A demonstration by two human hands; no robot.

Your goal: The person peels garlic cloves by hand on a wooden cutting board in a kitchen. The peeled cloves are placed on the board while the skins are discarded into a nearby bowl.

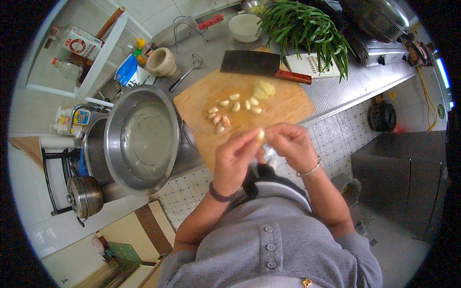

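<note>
Between the thumb and forefinger of my left hand (pixel 236 154) is a pale garlic clove (pixel 260 135). The fingertips of my right hand (pixel 290 145) are pinched together at the clove's right side; any skin between them is too small to make out. Both hands are above the near edge of a wooden cutting board (pixel 194 104). Several peeled garlic cloves (pixel 236 107) lie scattered on it, beside sliced ginger (pixel 264 90). Left of these sits a small group of unpeeled cloves (pixel 218 118). A cleaver (pixel 252 63) with a wooden handle rests across the board's far side.
A large metal basin (pixel 142 140) holding water stands left, partly over the sink. Behind the board are a peeler (pixel 187 72), a stone mortar (pixel 161 62), a white bowl (pixel 245 27), a white grater (pixel 312 65) and green leafy stalks (pixel 306 30). A gas stove (pixel 383 52) stands far right.
</note>
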